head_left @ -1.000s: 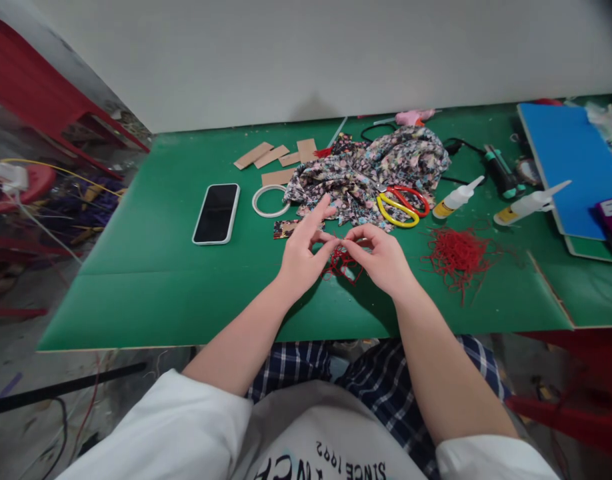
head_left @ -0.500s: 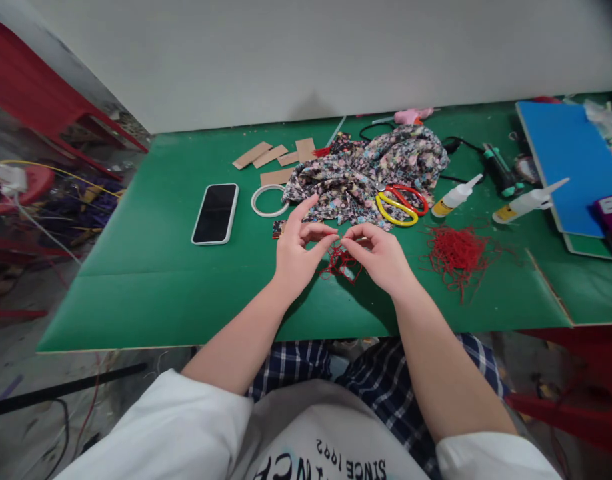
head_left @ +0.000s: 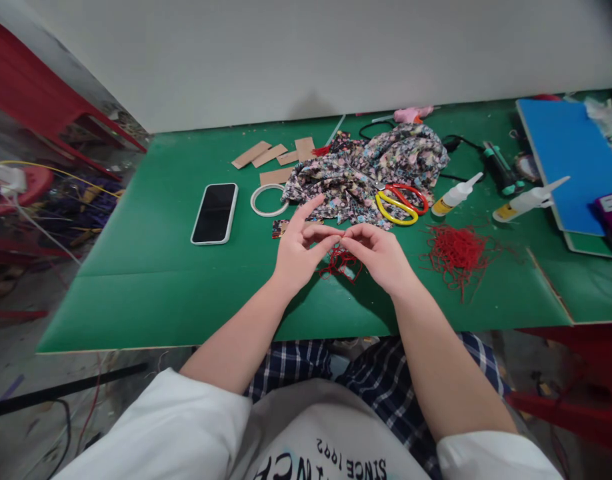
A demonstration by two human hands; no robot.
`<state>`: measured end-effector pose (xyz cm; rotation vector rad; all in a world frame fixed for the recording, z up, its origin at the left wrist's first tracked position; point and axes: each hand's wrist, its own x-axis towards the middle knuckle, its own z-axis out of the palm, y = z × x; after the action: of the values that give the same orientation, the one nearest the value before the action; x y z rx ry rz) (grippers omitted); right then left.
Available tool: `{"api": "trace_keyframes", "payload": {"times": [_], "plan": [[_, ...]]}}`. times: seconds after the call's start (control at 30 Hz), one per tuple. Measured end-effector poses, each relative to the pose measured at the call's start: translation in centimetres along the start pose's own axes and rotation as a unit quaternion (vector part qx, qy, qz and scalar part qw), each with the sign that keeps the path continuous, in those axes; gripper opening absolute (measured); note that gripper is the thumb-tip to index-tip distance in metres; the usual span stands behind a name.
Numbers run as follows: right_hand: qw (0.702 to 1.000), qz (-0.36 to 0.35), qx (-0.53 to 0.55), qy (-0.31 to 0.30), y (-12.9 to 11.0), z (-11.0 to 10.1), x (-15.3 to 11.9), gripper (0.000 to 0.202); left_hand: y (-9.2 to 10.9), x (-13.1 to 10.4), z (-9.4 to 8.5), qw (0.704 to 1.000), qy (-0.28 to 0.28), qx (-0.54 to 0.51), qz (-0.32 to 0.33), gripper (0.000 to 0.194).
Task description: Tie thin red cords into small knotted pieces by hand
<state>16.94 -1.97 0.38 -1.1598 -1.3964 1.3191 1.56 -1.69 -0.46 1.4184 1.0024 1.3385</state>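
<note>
My left hand [head_left: 302, 250] and my right hand [head_left: 375, 252] meet fingertip to fingertip above the table. Each pinches thumb against finger on thin red string; the exact spot between the tips is too small to make out. The left index finger points up, away from the pinch. Loose red string [head_left: 342, 265] lies in a small tangle just under the fingers. To the right of my right hand is a larger heap of red string [head_left: 457, 255]. Crumpled floral fabric [head_left: 336, 180] lies behind both hands, with scissors [head_left: 400, 204] with red and yellow handles on it.
On the green table [head_left: 151, 293] are a phone [head_left: 215, 213], a tape roll [head_left: 269, 201], cardboard pieces [head_left: 252, 155], two glue bottles [head_left: 456, 195], a pink glue gun [head_left: 412, 115] and a blue board [head_left: 571, 167]. A white wall [head_left: 306, 53] stands behind. Red chairs [head_left: 41, 87] flank the table.
My fingertips have come slightly closer together, the left hand shifting a little to the right. Everything else on the table stays put.
</note>
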Motion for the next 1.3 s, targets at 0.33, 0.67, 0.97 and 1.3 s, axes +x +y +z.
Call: {"api": "trace_keyframes", "payload": {"times": [0.33, 0.67, 0.97, 1.3], "plan": [[1.0, -0.012, -0.001, -0.004, 0.01, 0.13, -0.03, 0.011, -0.2, 0.44, -0.19, 0.994, 0.0, -0.078, -0.073, 0.072], [0.992, -0.09, -0.085, -0.026, -0.32, -0.71, -0.47, 0.007, 0.04, 0.61, -0.69, 0.95, -0.096, -0.193, -0.225, 0.066], [0.976, -0.136, -0.17, -0.004, -0.77, -0.61, -0.46, 0.007, -0.25, 0.57, -0.8, 0.936, -0.116, -0.209, -0.258, 0.053], [0.977, -0.138, -0.163, 0.02, -0.61, -0.52, -0.52, 0.007, 0.0, 0.64, -0.67, 0.934, -0.108, -0.237, -0.245, 0.04]]}}
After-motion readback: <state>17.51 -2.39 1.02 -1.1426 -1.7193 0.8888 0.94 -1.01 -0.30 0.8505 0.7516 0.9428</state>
